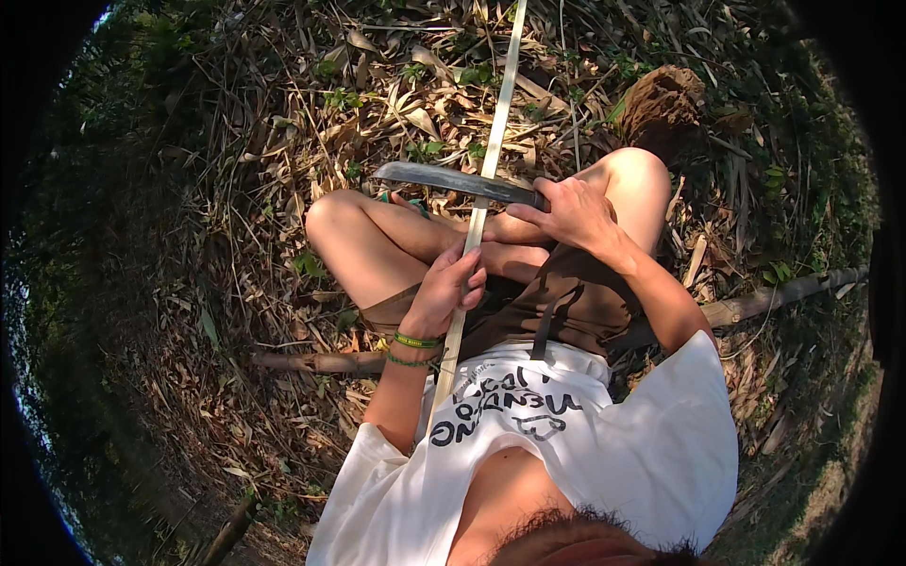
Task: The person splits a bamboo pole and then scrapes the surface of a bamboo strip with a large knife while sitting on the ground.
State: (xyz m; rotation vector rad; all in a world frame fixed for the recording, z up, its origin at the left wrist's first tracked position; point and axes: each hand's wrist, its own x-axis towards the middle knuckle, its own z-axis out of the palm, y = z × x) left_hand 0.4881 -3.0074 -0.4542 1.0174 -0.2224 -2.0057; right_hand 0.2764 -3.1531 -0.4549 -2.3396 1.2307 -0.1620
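A long, pale strip of split wood or bamboo (501, 118) runs from against my shirt, over my lap and out past the far edge of the picture. My left hand (447, 291) is closed round it near my lap, with bands on that wrist. My right hand (578, 215) grips a machete (436, 177) by its handle, most of which the fingers hide. The dark blade points left and crosses over the strip just beyond my left hand. Whether its edge bites into the strip, I cannot tell.
I sit on the ground with crossed legs (363, 236), knees out to both sides. A rough brown stump (665, 97) stands beyond my right knee. A wooden pole (779, 296) lies at the right, and a similar piece (321, 362) shows at the left. Dry leaves (255, 160) cover the ground.
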